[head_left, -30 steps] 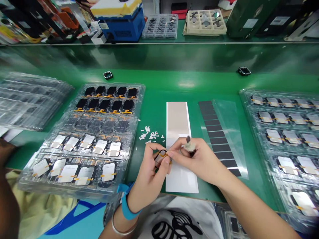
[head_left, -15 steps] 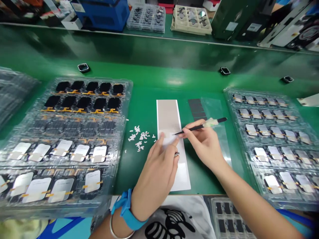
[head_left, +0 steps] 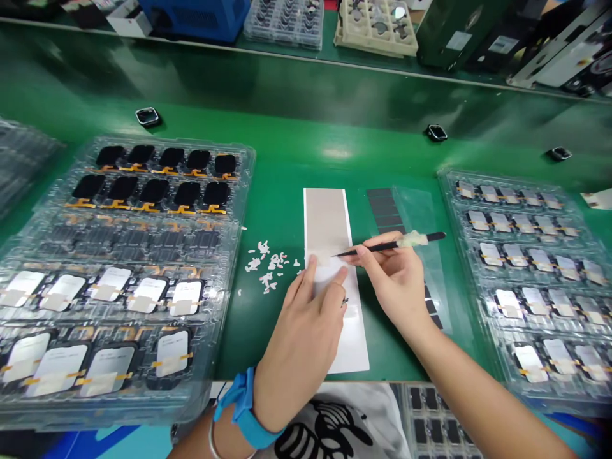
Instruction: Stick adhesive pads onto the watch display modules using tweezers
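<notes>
A long strip sheet (head_left: 327, 217), grey-beige in its far part and white in its near part, lies on the green bench. My left hand (head_left: 302, 335) rests on it, fingers stretched out and fingertips pressing near the border between the two tones. In my right hand (head_left: 396, 277) I pinch black pointed tweezers (head_left: 382, 247), with pale wrapping around their rear part. Their tip meets the sheet just ahead of my left fingertips; whether it grips anything is too small to tell. Small white scraps (head_left: 275, 262) lie scattered left of the sheet.
At left stands a clear tray (head_left: 234, 268) with several small display screens. Another such tray (head_left: 482, 299) is at right. A clear film (head_left: 415, 204) and dark strips (head_left: 384, 207) lie beside my right hand. Watch cases (head_left: 436, 132) sit along the back.
The view has shifted slightly. The tweezers remain in my right hand with their tip at the sheet, and my left fingertips stay pressed on it.
</notes>
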Available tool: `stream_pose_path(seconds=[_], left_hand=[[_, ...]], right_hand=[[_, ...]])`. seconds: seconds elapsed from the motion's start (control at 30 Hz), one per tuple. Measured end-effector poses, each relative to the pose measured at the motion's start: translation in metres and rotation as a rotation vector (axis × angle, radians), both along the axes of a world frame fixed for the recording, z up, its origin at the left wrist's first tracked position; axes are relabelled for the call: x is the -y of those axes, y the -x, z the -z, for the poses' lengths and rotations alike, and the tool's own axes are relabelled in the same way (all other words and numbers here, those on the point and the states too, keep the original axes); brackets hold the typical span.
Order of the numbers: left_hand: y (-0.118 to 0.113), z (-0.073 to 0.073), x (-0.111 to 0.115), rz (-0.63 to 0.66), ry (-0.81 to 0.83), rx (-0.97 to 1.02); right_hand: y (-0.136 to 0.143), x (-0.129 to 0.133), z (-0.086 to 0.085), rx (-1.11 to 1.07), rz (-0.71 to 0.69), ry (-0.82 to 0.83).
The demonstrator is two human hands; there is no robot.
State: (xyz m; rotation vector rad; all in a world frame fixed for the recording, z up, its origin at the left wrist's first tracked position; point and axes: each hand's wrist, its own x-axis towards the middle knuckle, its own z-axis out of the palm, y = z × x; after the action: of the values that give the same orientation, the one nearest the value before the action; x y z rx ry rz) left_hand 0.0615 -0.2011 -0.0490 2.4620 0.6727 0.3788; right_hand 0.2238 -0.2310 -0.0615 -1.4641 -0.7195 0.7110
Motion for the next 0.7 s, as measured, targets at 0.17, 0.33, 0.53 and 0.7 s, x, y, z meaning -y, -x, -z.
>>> stream_pose_path(seconds=[0.17, 0.33, 0.53, 0.7], left_hand=[[-0.0002, 0.0, -0.0007, 0.001, -0.001, -0.008], [0.0001, -0.0011, -0.0011, 0.006, -0.012, -0.025], [0.0008, -0.0007, -0.0006, 0.002, 0.004, -0.007], [0.0007, -0.0001, -0.0006, 0.001, 0.005, -0.004]], right_hand=[[0.0015, 0.0002, 0.0013, 0.063, -0.053, 0.01], [0.0004, -0.0005, -0.0009, 0.012, -0.023, 0.015], [-0.0011, -0.0006, -0.0024, 0.024, -0.026, 0.029], [-0.0012, -0.0006, -0.0021, 0.029, -0.06, 0.037]])
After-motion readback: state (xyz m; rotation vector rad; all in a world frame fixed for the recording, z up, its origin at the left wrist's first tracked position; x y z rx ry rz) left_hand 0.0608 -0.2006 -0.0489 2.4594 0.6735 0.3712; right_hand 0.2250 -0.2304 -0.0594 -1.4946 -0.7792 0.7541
